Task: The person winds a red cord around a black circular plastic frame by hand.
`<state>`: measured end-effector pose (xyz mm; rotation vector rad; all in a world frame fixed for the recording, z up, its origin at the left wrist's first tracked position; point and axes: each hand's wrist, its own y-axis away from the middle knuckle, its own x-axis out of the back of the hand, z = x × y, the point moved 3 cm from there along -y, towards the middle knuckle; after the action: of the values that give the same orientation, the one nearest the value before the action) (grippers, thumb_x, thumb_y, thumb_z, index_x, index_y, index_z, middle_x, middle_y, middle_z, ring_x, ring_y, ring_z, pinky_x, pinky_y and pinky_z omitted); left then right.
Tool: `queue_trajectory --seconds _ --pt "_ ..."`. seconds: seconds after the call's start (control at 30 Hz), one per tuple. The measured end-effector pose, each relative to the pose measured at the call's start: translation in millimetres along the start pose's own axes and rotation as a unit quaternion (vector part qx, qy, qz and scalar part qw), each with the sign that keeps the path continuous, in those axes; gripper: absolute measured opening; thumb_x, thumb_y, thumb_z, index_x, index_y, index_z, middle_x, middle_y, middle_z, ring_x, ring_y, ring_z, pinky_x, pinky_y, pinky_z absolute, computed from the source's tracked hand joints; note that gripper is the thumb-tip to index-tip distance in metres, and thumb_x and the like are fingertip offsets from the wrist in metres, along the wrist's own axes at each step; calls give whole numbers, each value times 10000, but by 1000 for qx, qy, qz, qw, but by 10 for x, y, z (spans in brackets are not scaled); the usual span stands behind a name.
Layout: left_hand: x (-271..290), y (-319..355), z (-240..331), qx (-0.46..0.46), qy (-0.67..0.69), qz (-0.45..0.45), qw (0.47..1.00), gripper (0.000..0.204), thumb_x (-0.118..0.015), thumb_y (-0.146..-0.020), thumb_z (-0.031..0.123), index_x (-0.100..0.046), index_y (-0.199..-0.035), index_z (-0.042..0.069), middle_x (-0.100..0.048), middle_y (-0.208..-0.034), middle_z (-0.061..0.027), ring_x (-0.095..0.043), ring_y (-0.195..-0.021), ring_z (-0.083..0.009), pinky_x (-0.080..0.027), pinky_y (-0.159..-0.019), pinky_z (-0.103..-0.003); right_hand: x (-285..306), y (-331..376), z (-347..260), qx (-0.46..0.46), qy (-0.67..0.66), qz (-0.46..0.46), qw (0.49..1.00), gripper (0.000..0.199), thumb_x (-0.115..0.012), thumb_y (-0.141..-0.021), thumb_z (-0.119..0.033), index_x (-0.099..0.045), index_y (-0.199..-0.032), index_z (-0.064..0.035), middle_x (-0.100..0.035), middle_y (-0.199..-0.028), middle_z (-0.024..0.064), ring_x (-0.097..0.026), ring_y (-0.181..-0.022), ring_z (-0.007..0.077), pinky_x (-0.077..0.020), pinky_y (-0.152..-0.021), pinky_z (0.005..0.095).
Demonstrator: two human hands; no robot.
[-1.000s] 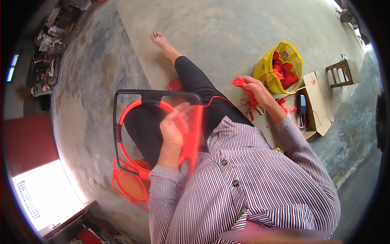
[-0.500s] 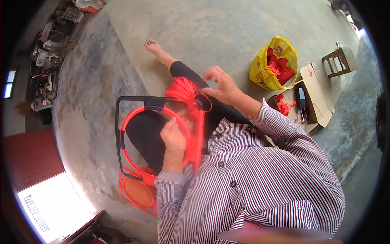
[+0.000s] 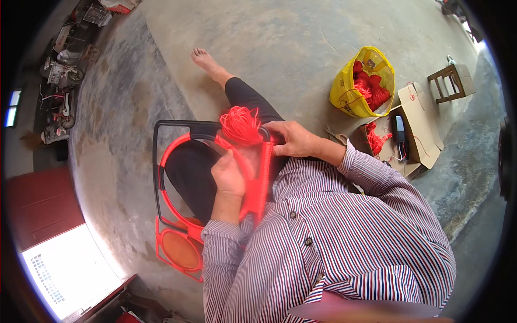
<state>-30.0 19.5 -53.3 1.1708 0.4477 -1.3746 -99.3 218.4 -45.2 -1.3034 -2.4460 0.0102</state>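
A red-and-black frame (image 3: 162, 153) with a large ring and a round orange disc lies tilted across my lap. My left hand (image 3: 228, 175) is closed on its red inner part, with the fingers partly hidden behind it. A bunch of thin red cord (image 3: 240, 125) sits loosely at the frame's far edge. Beside that bunch, my right hand (image 3: 291, 140) bends its fingers and thumb around the frame's far right corner. Whether a strand of cord is pinched there is hidden.
To the right stands a yellow bag (image 3: 344, 97) filled with red cord. Near it is an open cardboard box (image 3: 425, 126) holding more red cord and a black device (image 3: 398, 129). Farther right is a small wooden stool (image 3: 455, 81). My bare foot (image 3: 207, 62) rests on the concrete floor.
My right hand has come down and in from the air beside the cord bunch to the frame's corner. The frame has shifted slightly away from me; my left hand keeps its hold.
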Motion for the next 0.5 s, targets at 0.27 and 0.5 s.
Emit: queue_trajectory --seconds 0.27,0.5 --pt "-160 40 -38 50 -53 -37 997 719 -603 -821 264 -361 -1401 -86 -425 -1418 -261 -403 -1337 -371 -298 -1147 -472 622 188 209 -108 -310 129 936 185 -705 -793 -139 -651 -940 -40 -677 -1037 95 -648 -917 220 -505 -831 372" --pt "-295 4 -41 136 -84 -30 987 643 -543 -859 271 -419 -1367 -103 -535 -1280 -304 -598 -1107 -390 -523 -910 -464 1878 924 259 -48 -597 255 759 206 -691 -806 -173 -570 -931 -62 -614 -848 63 -617 -786 194 -533 -732 367"
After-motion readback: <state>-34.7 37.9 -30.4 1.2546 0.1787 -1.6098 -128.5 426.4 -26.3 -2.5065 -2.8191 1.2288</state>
